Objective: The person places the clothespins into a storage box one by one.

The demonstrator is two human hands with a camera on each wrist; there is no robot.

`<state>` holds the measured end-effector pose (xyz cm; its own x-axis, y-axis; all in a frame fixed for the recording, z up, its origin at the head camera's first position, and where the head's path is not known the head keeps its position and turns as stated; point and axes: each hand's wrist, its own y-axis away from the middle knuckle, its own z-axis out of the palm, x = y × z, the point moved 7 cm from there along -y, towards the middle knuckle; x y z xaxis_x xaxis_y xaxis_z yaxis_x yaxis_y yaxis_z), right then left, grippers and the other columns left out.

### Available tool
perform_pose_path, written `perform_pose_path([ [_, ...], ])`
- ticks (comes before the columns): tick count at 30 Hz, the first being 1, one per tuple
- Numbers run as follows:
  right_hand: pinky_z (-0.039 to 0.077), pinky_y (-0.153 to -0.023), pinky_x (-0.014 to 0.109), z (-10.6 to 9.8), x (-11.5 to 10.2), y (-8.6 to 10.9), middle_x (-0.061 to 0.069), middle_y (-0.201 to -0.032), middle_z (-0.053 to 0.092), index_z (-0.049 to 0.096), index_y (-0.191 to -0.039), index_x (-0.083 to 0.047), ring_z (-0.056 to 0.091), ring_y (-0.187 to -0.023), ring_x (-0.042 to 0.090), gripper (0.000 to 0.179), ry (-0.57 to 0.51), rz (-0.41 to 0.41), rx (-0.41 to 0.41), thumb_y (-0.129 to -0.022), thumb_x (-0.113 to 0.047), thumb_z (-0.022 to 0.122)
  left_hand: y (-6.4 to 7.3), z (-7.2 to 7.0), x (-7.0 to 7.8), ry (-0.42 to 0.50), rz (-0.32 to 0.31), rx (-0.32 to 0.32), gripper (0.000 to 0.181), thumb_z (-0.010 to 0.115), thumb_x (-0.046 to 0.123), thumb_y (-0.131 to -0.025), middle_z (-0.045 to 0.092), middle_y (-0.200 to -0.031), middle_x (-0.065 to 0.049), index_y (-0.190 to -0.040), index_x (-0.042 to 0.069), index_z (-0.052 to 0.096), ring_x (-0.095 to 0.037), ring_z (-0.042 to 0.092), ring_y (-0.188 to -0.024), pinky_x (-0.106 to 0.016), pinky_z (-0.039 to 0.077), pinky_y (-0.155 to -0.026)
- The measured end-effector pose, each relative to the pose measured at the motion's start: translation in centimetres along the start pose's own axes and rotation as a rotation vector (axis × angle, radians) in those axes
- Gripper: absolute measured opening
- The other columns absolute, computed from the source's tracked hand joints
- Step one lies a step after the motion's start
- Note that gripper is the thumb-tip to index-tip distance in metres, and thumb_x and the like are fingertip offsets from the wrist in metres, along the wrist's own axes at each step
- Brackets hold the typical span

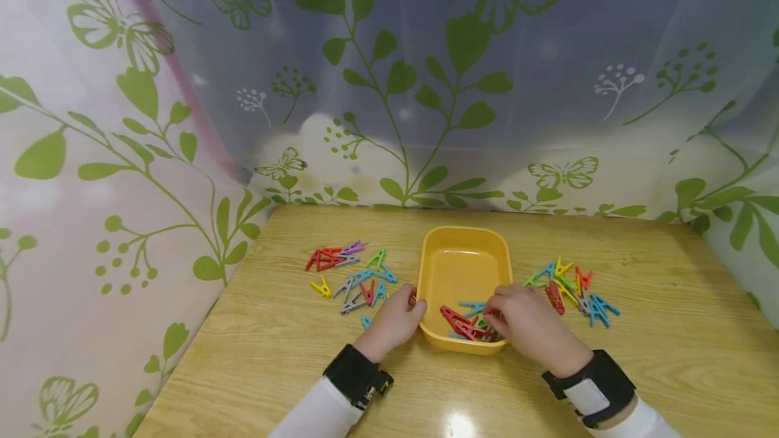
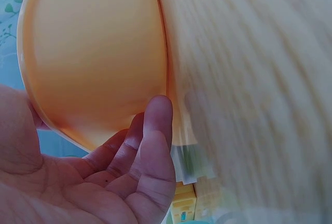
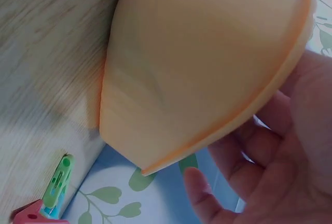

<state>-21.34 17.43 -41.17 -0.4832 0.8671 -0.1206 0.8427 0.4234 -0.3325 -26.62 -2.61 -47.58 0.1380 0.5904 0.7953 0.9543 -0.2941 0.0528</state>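
Observation:
A yellow plastic tray (image 1: 465, 238) stands on the table, with red, blue and green clothespins (image 1: 465, 323) gathered at its near end. My left hand (image 1: 398, 320) grips the tray's left side, thumb at the rim and fingers along the outer wall; the left wrist view shows these fingers (image 2: 158, 130) against that wall. Over the near right part of the tray is my right hand (image 1: 526, 320), its fingers bent down among the clothespins. In the right wrist view the tray wall (image 3: 197, 68) hides some fingertips, and I cannot tell whether they pinch a clothespin.
Left of the tray lies a loose scatter of clothespins (image 1: 365, 282) in several colours. Another mixed group of clothespins (image 1: 566, 289) lies to the right. A leaf-patterned curtain (image 1: 389, 154) borders the back of the wooden table (image 1: 255, 357).

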Motion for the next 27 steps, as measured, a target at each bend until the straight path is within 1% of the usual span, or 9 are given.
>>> perform_pose_path([
  [4, 0.048, -0.068, 0.038, -1.4, 0.9, -0.1, -0.007, -0.081, 0.066, 0.076, -0.086, -0.016, 0.06, -0.073, 0.012, 0.008, -0.02, 0.009, 0.106, -0.086, -0.017, 0.083, 0.0, 0.0, -0.1, -0.001, -0.009, -0.001, 0.022, 0.05, 0.023, -0.105, 0.055, -0.09, -0.004, -0.115, 0.005, 0.059, -0.017, 0.053, -0.079, -0.03, 0.043, -0.068],
  [7, 0.05, -0.067, 0.036, -2.7, 2.1, -0.1, -0.002, -0.084, 0.069, 0.076, -0.089, -0.012, 0.061, -0.072, 0.013, 0.006, -0.047, 0.05, 0.165, -0.089, -0.015, 0.081, 0.0, 0.1, -0.1, -0.002, -0.012, -0.001, 0.022, 0.05, 0.023, -0.105, 0.055, -0.09, -0.004, -0.115, 0.005, 0.058, -0.017, 0.053, -0.079, -0.03, 0.043, -0.068],
  [11, 0.052, -0.064, 0.037, -4.5, 4.3, 0.4, 0.004, -0.085, 0.07, 0.075, -0.093, -0.006, 0.062, -0.071, 0.016, 0.008, -0.041, 0.147, 0.201, -0.091, -0.014, 0.077, 0.0, 0.1, 0.0, -0.005, -0.009, -0.006, 0.022, 0.05, 0.024, -0.105, 0.054, -0.089, -0.004, -0.114, 0.005, 0.058, -0.017, 0.053, -0.079, -0.03, 0.043, -0.067],
  [15, 0.047, -0.056, 0.032, -5.3, 6.7, 0.9, 0.008, -0.082, 0.068, 0.074, -0.092, -0.002, 0.055, -0.06, 0.014, 0.012, -0.008, 0.22, 0.221, -0.091, -0.013, 0.077, 0.0, 0.0, 0.1, -0.009, -0.007, -0.006, 0.02, 0.05, 0.023, -0.106, 0.054, -0.088, -0.004, -0.112, 0.006, 0.058, -0.017, 0.053, -0.078, -0.03, 0.043, -0.067],
  [17, 0.042, -0.052, 0.029, -5.2, 7.9, 1.1, 0.009, -0.078, 0.065, 0.073, -0.09, -0.001, 0.05, -0.056, 0.013, 0.013, 0.01, 0.243, 0.206, -0.091, -0.014, 0.077, 0.0, 0.0, 0.1, -0.012, -0.003, -0.004, 0.02, 0.05, 0.023, -0.105, 0.054, -0.088, -0.005, -0.111, 0.006, 0.058, -0.017, 0.053, -0.078, -0.031, 0.043, -0.067],
  [20, 0.038, -0.05, 0.028, -4.5, 9.3, 1.3, 0.007, -0.073, 0.06, 0.072, -0.089, 0.0, 0.046, -0.054, 0.013, 0.015, 0.029, 0.286, 0.142, -0.092, -0.015, 0.076, 0.0, -0.1, 0.1, -0.014, 0.0, -0.004, 0.02, 0.051, 0.023, -0.105, 0.054, -0.088, -0.004, -0.112, 0.005, 0.058, -0.017, 0.053, -0.079, -0.031, 0.043, -0.068],
  [24, 0.038, -0.049, 0.03, -3.0, 10.7, 1.6, 0.006, -0.071, 0.055, 0.071, -0.091, 0.002, 0.047, -0.055, 0.015, 0.016, 0.024, 0.353, 0.033, -0.093, -0.014, 0.072, 0.0, 0.0, 0.1, -0.015, -0.001, -0.006, 0.02, 0.05, 0.023, -0.105, 0.054, -0.089, -0.004, -0.113, 0.006, 0.059, -0.017, 0.053, -0.079, -0.031, 0.043, -0.068],
  [27, 0.04, -0.048, 0.032, -2.2, 11.3, 1.9, 0.012, -0.077, 0.059, 0.073, -0.096, 0.004, 0.05, -0.056, 0.016, 0.018, 0.021, 0.38, -0.012, -0.094, -0.014, 0.071, 0.0, 0.1, 0.2, -0.016, 0.003, -0.007, 0.02, 0.05, 0.022, -0.105, 0.054, -0.088, -0.004, -0.112, 0.006, 0.058, -0.017, 0.053, -0.078, -0.031, 0.043, -0.067],
])
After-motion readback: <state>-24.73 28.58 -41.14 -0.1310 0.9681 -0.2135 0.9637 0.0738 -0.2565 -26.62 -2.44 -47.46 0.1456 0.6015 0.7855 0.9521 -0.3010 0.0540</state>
